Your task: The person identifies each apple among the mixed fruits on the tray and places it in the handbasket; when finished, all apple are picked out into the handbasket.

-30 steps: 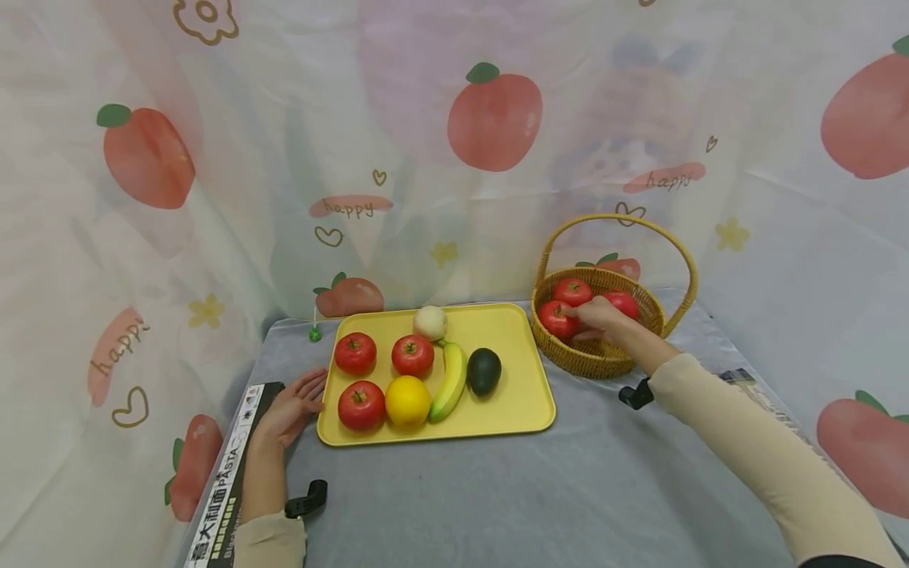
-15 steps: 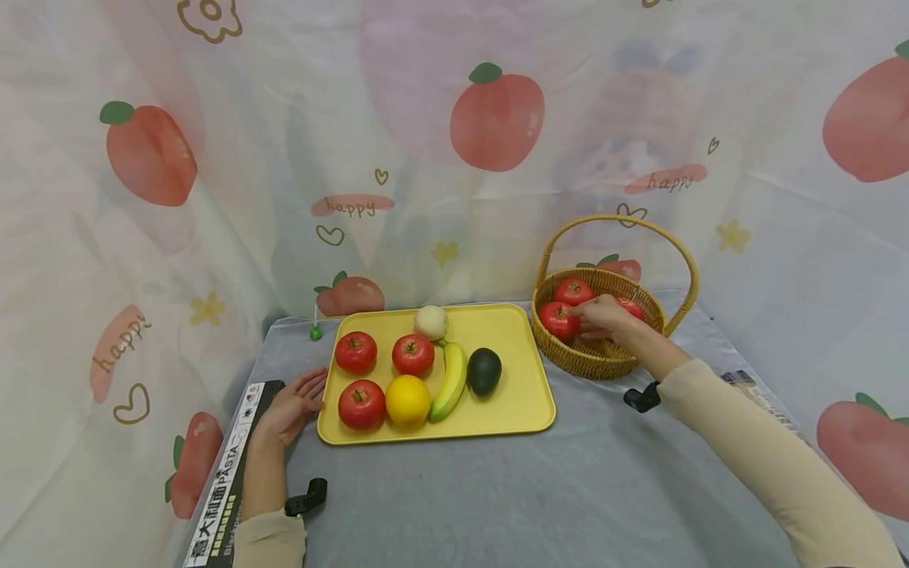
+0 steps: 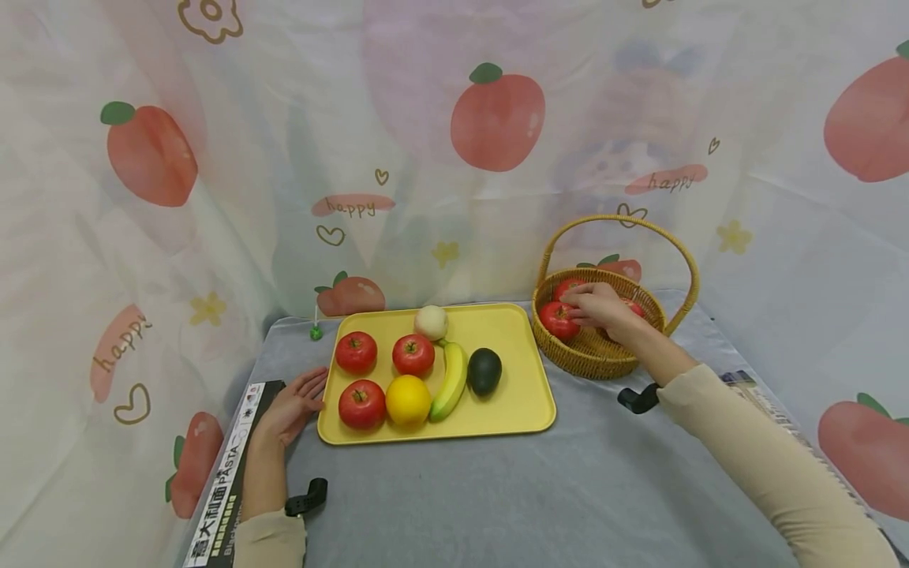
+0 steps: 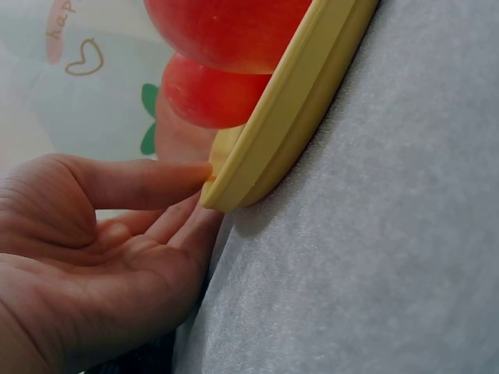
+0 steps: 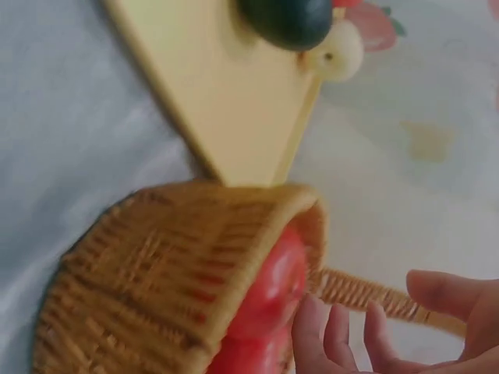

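The yellow tray looks like hard, smooth plastic with a little shine. On its nine o'clock side, the red apples are smooth and glossy. Between two and three o'clock from the tray, the basket is woven and bumpy, like wicker. At six o'clock, the grey tablecloth looks dull and soft. At twelve o'clock, the curtain is creased cloth. At eight o'clock, the box looks like smooth card.

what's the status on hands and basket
Left hand touching tray rim. Right hand at basket, holding nothing. Red fruits inside; handle arches nearby.
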`<state>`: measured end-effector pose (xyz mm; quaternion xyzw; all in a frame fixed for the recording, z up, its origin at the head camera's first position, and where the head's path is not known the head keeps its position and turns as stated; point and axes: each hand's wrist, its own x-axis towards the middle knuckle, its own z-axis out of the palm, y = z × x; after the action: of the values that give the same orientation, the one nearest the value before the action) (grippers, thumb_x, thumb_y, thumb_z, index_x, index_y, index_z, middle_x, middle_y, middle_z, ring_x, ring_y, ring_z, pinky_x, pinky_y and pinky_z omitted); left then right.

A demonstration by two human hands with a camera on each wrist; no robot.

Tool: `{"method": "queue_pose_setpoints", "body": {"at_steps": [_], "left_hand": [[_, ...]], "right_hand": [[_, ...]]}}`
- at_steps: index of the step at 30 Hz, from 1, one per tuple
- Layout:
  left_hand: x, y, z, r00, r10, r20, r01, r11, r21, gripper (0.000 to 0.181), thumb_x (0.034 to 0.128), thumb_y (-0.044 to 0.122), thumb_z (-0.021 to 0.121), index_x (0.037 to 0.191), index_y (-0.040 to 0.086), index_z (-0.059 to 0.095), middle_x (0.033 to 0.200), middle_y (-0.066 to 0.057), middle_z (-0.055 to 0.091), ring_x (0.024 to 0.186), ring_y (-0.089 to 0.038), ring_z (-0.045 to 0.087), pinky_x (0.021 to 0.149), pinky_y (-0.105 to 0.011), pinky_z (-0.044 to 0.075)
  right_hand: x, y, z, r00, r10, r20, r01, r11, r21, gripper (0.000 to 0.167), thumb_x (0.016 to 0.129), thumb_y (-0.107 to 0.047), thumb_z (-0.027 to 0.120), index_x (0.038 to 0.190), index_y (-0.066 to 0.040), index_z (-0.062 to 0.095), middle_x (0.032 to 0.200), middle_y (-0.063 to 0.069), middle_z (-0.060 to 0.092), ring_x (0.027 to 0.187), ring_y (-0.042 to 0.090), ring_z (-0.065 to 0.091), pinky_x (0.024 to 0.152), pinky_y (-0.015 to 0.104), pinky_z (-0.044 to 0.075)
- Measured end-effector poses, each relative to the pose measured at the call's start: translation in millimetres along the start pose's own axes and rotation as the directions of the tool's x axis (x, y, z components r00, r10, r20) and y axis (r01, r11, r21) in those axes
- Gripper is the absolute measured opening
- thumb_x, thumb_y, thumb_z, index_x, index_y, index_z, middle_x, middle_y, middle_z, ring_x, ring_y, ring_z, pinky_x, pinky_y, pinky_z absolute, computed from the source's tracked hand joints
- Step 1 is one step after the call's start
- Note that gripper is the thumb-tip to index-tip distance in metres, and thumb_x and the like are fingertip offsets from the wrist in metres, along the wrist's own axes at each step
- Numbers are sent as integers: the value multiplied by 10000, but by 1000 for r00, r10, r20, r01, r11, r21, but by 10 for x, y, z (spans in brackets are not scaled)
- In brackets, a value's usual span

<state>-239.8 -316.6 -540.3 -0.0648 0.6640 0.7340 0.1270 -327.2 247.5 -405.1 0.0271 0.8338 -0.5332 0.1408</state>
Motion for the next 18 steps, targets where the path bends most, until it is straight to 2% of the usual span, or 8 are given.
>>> {"method": "queue_pose_setpoints", "body": {"at_steps": [6, 10, 15, 18], "left_hand": [[-15, 14, -3, 1000, 9, 3, -9, 1000, -12, 836, 900, -241, 435, 1649, -23, 134, 1723, -203, 155, 1593, -309, 163, 1219, -402, 273], [-15, 15, -5, 1000, 10, 0, -10, 1000, -23, 843, 897, -246, 439, 1650, -19, 136, 1723, -200, 158, 1593, -305, 164, 1221, -392, 276], [-7, 9, -4, 1000, 12, 0, -12, 999, -32, 846, 893, -245, 447, 1649, -17, 144, 1722, -199, 162, 1592, -306, 167, 1214, -372, 303], [-3, 4, -5, 1000, 12, 9, -12, 1000, -25, 851, 894, -244, 443, 1652, -16, 130, 1723, -200, 157, 1593, -304, 165, 1218, -380, 295]], "right_hand": [[-67, -150, 151, 997, -62, 54, 62, 998, 18, 547, 1080, -255, 561, 1498, 83, 458, 1506, 290, 472, 1271, 379, 591, 967, 338, 576], [-73, -233, 273, 991, -103, 80, 101, 995, 27, 529, 1081, -231, 562, 1486, 96, 470, 1468, 312, 510, 1226, 356, 633, 993, 398, 566], [-47, -313, 425, 988, -101, 116, 94, 994, 64, 529, 1077, -224, 575, 1494, 80, 461, 1454, 292, 521, 1236, 343, 631, 1066, 492, 504], [-27, -345, 505, 987, -88, 137, 78, 994, 74, 544, 1072, -227, 588, 1503, 75, 450, 1488, 272, 499, 1285, 376, 603, 1061, 475, 512]]}}
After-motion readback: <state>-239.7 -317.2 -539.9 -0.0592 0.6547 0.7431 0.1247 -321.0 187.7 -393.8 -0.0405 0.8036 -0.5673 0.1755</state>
